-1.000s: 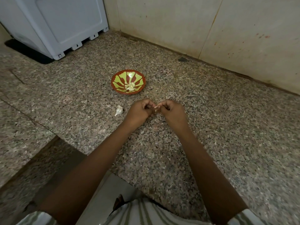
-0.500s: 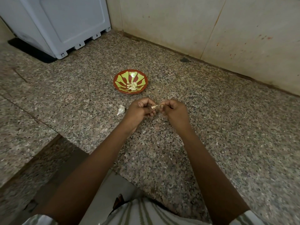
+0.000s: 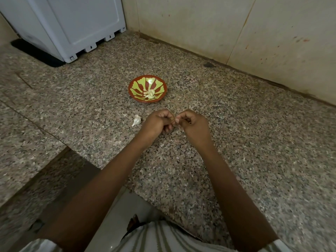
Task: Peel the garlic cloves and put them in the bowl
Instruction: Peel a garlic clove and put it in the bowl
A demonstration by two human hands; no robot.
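Both hands sit mid-frame, just below the bowl (image 3: 134, 82). The left hand (image 3: 157, 123) and right hand (image 3: 194, 124) each have a narrow grip: fingers curled in, tips meeting over a pale speck I take to be the clove (image 3: 177, 121) being skinned. The bowl holds a small heap of peeled cloves (image 3: 150, 94). A spare clove (image 3: 136, 120), skin on, lies on the worktop (image 3: 254, 142) just left of the left hand.

What worries me:
- A bare clove is slick, so a hard squeeze could shoot it out across the worktop or off the front edge at lower left.
- The speckled stone would swallow a pale clove or bits of skin, so a dropped one could be hard to spot.
- The bowl looks shallow and sits a little apart from the hands, so a tossed clove could bounce out.
- The left wrist is close to the spare clove and could knock it away.

Hard to see:
- The fingers cover nearly all of the clove, so I can't tell how much skin is left, or even if that speck is clove or fingernail.
- I can't count the heap in the bowl.
- I can't pick out any skin scraps on the stone.
- The white appliance (image 3: 72, 24) at upper left is cut off by the frame.
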